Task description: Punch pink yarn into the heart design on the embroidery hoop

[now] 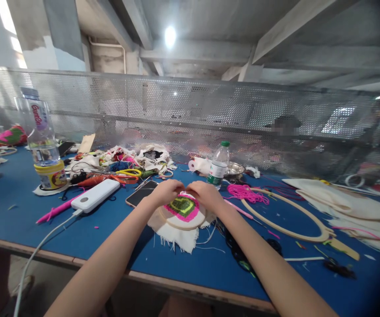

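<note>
A small wooden embroidery hoop (185, 227) lies in front of me. White fabric with a frayed front edge is stretched in it, worked with pink, dark green and yellow-green yarn loops (182, 208). At the hoop's far left side, my left hand (169, 190) is closed with bent fingers. My right hand (206, 192) mirrors it at the far right, its fingertips close to those of the left. Both hands grip the far rim area; the fingertips are partly hidden, so the exact hold on rim or cloth is unclear.
Left of the hoop lie a dark phone (142, 193), a white power bank (95, 196) with a cable and a pink punch tool (60, 210). Fabric and yarn scraps (123, 159) lie behind. A green-capped bottle (218, 165) and a larger empty hoop (285, 224) stand and lie rightward.
</note>
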The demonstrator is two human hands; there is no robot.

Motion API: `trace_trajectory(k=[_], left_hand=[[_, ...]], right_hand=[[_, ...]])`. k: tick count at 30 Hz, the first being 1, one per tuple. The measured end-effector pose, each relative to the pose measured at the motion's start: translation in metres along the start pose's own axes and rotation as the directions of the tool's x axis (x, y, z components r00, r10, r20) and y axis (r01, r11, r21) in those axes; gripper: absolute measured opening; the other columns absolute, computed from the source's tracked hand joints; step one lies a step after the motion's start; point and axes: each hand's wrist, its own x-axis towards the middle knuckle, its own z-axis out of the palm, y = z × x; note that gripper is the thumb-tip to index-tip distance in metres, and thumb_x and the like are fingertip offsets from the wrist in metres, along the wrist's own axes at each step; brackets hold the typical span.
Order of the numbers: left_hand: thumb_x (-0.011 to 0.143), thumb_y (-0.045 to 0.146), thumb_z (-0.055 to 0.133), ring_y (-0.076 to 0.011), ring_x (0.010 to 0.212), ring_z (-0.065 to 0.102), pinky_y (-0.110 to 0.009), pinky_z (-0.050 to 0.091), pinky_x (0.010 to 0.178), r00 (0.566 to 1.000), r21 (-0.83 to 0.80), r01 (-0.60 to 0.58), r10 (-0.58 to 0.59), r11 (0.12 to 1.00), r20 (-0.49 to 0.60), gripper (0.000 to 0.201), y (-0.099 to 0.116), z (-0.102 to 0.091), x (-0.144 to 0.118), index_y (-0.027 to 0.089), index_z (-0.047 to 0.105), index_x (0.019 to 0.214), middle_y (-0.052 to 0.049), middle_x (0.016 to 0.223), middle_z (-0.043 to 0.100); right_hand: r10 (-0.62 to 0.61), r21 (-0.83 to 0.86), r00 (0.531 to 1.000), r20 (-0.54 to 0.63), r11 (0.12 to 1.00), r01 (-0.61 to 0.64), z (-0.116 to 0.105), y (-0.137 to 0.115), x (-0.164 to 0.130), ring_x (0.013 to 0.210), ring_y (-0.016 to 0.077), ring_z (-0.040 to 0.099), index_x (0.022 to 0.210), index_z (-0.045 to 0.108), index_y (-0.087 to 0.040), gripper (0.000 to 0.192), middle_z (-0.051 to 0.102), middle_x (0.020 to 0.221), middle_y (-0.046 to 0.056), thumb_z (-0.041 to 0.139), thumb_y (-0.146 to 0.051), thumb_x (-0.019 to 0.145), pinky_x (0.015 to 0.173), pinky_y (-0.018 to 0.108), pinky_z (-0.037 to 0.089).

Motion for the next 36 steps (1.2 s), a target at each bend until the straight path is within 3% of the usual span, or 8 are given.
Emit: trace_trajectory(k=[5, 13, 17, 21, 25, 29, 32, 36], left_hand=[[0.078, 0.033, 0.042, -0.0123, 0.061, 0.05, -0.022, 0.035, 0.056, 1.0, -0.096, 0.022, -0.021, 0.995, 0.012, 0.028, 0.002, 0.002, 0.002, 0.014, 0.063, 0.074, -0.003, 0.069, 0.06], [0.068, 0.026, 0.054, -0.0083, 0.051, 0.043, -0.019, 0.031, 0.048, 0.989, -0.346, 0.144, -0.122, 0.927, 0.085, 0.017, -0.006, 0.002, 0.006, 0.011, 0.06, 0.064, 0.002, 0.054, 0.051], [0.071, 0.028, 0.052, -0.0084, 0.053, 0.042, -0.019, 0.031, 0.049, 0.994, -0.328, 0.11, -0.094, 0.938, 0.063, 0.018, -0.009, 0.002, 0.006, 0.011, 0.057, 0.064, 0.002, 0.055, 0.049], [0.076, 0.022, 0.045, -0.0106, 0.061, 0.045, -0.02, 0.033, 0.055, 1.0, -0.154, 0.006, -0.009, 0.988, -0.016, 0.014, -0.01, 0.007, 0.004, 0.014, 0.055, 0.07, 0.0, 0.066, 0.053], [0.078, 0.014, 0.037, -0.012, 0.068, 0.046, -0.021, 0.034, 0.06, 0.997, 0.002, -0.08, 0.08, 0.997, -0.018, 0.015, -0.006, 0.013, 0.002, 0.016, 0.052, 0.077, -0.002, 0.077, 0.054], [0.081, 0.016, 0.036, -0.0127, 0.072, 0.047, -0.021, 0.036, 0.063, 0.995, 0.003, -0.099, 0.099, 0.995, -0.033, 0.015, 0.001, 0.015, 0.001, 0.016, 0.05, 0.08, -0.003, 0.079, 0.054], [0.081, 0.017, 0.035, -0.0126, 0.072, 0.048, -0.021, 0.036, 0.062, 0.996, -0.018, -0.085, 0.084, 0.996, -0.043, 0.015, 0.004, 0.014, 0.001, 0.016, 0.05, 0.08, -0.003, 0.08, 0.054], [0.08, 0.016, 0.037, -0.0125, 0.071, 0.047, -0.021, 0.035, 0.061, 0.993, -0.02, -0.11, 0.109, 0.994, -0.049, 0.013, 0.005, 0.012, 0.001, 0.016, 0.05, 0.079, -0.002, 0.078, 0.052]], right_hand=[[0.0, -0.074, 1.0, 0.009, 0.997, 0.001, 0.001, -0.006, 0.0, 0.079, 0.0161, 0.052, 0.082, 0.057, -0.019, 0.017, 0.06, 0.079, 0.005, 0.042, -0.027, 0.085, 0.058, 0.023, 0.032], [-0.028, -0.119, 0.999, 0.016, 0.993, 0.029, 0.002, -0.011, 0.001, 0.081, 0.0161, 0.052, 0.082, 0.057, -0.019, 0.018, 0.061, 0.081, 0.005, 0.041, -0.025, 0.086, 0.058, 0.023, 0.032], [-0.011, 0.004, 1.0, -0.01, 1.0, 0.011, -0.002, -0.01, -0.001, 0.083, 0.0152, 0.053, 0.085, 0.059, -0.021, 0.016, 0.062, 0.084, 0.004, 0.043, -0.022, 0.084, 0.063, 0.022, 0.034], [0.106, 0.239, 0.994, -0.031, 0.966, -0.096, -0.001, -0.007, -0.002, 0.074, 0.0139, 0.055, 0.081, 0.059, -0.021, 0.015, 0.064, 0.081, 0.002, 0.045, -0.025, 0.081, 0.063, 0.023, 0.036], [0.234, 0.481, 0.972, 0.038, 0.848, -0.223, 0.007, -0.003, 0.001, 0.062, 0.0129, 0.054, 0.07, 0.059, -0.018, 0.014, 0.062, 0.066, 0.001, 0.048, -0.025, 0.074, 0.058, 0.022, 0.038], [0.297, 0.713, 0.94, 0.168, 0.622, -0.324, 0.012, 0.002, 0.004, 0.052, 0.0108, 0.051, 0.064, 0.057, -0.016, 0.015, 0.058, 0.056, -0.001, 0.048, -0.026, 0.07, 0.052, 0.021, 0.039], [0.343, 0.786, 0.903, 0.257, 0.47, -0.402, 0.013, 0.005, 0.005, 0.048, 0.0096, 0.049, 0.063, 0.057, -0.015, 0.015, 0.057, 0.055, -0.001, 0.051, -0.027, 0.067, 0.048, 0.021, 0.038], [0.363, 0.823, 0.883, 0.298, 0.37, -0.43, 0.006, 0.004, 0.005, 0.046, 0.0089, 0.048, 0.059, 0.057, -0.015, 0.013, 0.055, 0.053, -0.001, 0.054, -0.026, 0.064, 0.049, 0.021, 0.039]])
